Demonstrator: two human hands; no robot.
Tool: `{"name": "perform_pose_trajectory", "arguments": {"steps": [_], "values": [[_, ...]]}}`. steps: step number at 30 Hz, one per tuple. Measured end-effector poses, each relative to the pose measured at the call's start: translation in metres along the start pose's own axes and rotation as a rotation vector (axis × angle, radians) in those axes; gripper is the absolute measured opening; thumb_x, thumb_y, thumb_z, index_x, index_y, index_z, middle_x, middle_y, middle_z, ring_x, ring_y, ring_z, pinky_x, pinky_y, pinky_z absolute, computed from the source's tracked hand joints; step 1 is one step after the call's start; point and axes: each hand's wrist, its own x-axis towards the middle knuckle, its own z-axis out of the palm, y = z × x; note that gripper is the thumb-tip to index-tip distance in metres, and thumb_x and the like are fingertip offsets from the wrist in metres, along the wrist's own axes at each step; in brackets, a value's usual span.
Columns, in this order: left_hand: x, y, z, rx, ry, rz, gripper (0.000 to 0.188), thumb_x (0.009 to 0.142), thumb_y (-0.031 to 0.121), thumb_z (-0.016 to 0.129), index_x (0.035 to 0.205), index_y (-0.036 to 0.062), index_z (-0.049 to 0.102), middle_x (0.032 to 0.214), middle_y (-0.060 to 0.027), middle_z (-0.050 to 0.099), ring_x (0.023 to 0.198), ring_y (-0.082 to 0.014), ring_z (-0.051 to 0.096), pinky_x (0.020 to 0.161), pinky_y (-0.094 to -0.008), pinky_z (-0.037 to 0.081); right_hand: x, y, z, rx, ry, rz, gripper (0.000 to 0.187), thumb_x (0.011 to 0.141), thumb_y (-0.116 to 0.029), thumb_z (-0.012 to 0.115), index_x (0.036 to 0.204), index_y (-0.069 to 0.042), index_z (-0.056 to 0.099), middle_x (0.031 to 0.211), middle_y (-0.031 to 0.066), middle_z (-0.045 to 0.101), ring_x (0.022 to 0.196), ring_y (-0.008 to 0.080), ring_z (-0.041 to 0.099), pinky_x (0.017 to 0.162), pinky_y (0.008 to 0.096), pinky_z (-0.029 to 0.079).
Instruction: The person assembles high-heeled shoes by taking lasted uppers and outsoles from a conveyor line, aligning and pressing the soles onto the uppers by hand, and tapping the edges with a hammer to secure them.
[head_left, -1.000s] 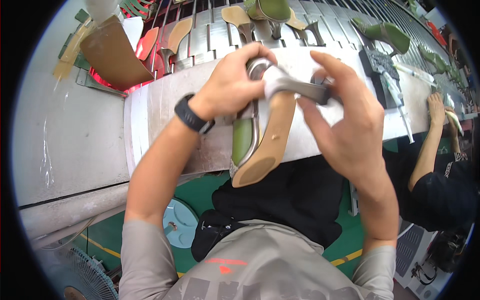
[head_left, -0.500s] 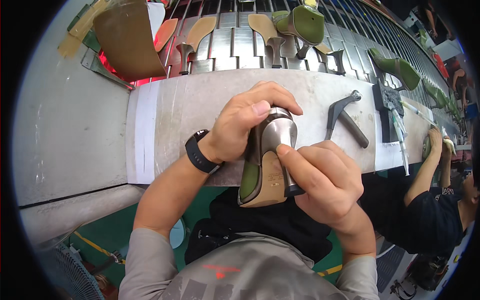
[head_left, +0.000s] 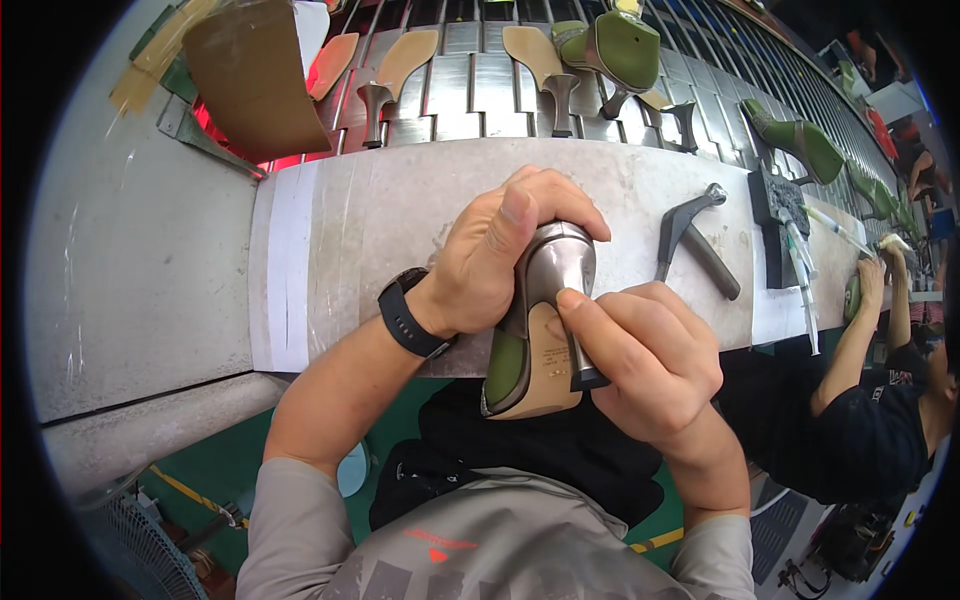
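Note:
Between my hands is a green high-heeled shoe (head_left: 548,350) with a tan sole and a bronze metallic heel, its sole turned up and its toe pointing toward me. My left hand (head_left: 505,235) curls round the heel end; the fingers lie over the far side and the thumb is lifted off it. A dark watch band circles the left wrist. My right hand (head_left: 650,360) grips the heel's shaft, thumb on the metallic surface, with the dark heel tip showing just below the fingers. A hammer (head_left: 690,240) lies on the pale worktop (head_left: 400,190), right of the shoe.
Beyond the worktop, a slatted metal conveyor (head_left: 455,90) carries heeled soles (head_left: 405,60) and green shoes (head_left: 625,50). A black block (head_left: 768,215) and syringes (head_left: 800,270) are at right. A brown panel (head_left: 255,80) stands back left. A co-worker (head_left: 860,420) sits at right.
My left thumb has lifted from the heel seat and now points up. The shoe has shifted slightly, while my right hand keeps its hold on the heel.

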Motion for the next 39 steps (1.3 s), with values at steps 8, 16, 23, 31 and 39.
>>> {"name": "perform_pose_trajectory", "arguments": {"steps": [8, 16, 23, 31, 39], "values": [[0.0, 0.005, -0.003, -0.012, -0.014, -0.064, 0.074, 0.113, 0.057, 0.026, 0.108, -0.0006, 0.071, 0.107, -0.0123, 0.066, 0.103, -0.0212, 0.061, 0.096, -0.036, 0.047, 0.003, 0.01, 0.01, 0.0, 0.048, -0.046, 0.043, 0.065, -0.001, 0.08, 0.108, 0.005, 0.075, 0.085, 0.0071, 0.064, 0.064, 0.0193, 0.061, 0.055, 0.0312, 0.05], [0.016, -0.019, -0.022, -0.374, 0.21, -0.237, 0.029, 0.104, 0.019, 0.051, 0.103, -0.0001, 0.072, 0.095, -0.0031, 0.071, 0.082, -0.0063, 0.062, 0.075, -0.0221, 0.05, 0.011, 0.039, 0.009, 0.561, 0.114, 0.821, 0.017, 0.098, -0.014, 0.074, 0.108, -0.001, 0.077, 0.085, 0.0053, 0.075, 0.079, 0.0111, 0.069, 0.066, 0.0299, 0.053], [0.038, -0.017, 0.003, -0.015, 0.15, -0.284, 0.038, 0.112, 0.026, 0.05, 0.117, -0.0049, 0.071, 0.103, -0.0045, 0.074, 0.092, -0.0088, 0.064, 0.086, -0.023, 0.049, 0.063, 0.027, -0.032, 0.023, -0.48, 0.662, 0.043, 0.099, -0.036, 0.067, 0.079, 0.001, 0.074, 0.069, 0.0153, 0.072, 0.06, 0.0301, 0.07, 0.06, 0.0405, 0.059], [0.039, -0.027, 0.007, 0.024, 0.139, -0.125, 0.058, 0.114, 0.047, 0.045, 0.103, 0.0, 0.077, 0.079, -0.0053, 0.068, 0.076, -0.011, 0.059, 0.075, -0.0286, 0.05, 0.056, 0.042, -0.017, -0.285, -0.579, 0.453, 0.036, 0.096, -0.027, 0.066, 0.08, 0.005, 0.073, 0.07, 0.0229, 0.07, 0.072, 0.0417, 0.072, 0.07, 0.0494, 0.059], [0.037, -0.029, 0.009, 0.051, 0.122, -0.253, 0.045, 0.113, 0.038, 0.053, 0.105, -0.0008, 0.074, 0.089, -0.0016, 0.07, 0.084, -0.0077, 0.06, 0.079, -0.0259, 0.051, 0.041, 0.044, -0.014, -0.127, -0.423, 0.63, 0.037, 0.091, -0.028, 0.076, 0.08, 0.007, 0.069, 0.075, 0.0222, 0.07, 0.069, 0.0353, 0.07, 0.069, 0.0431, 0.057]]}}
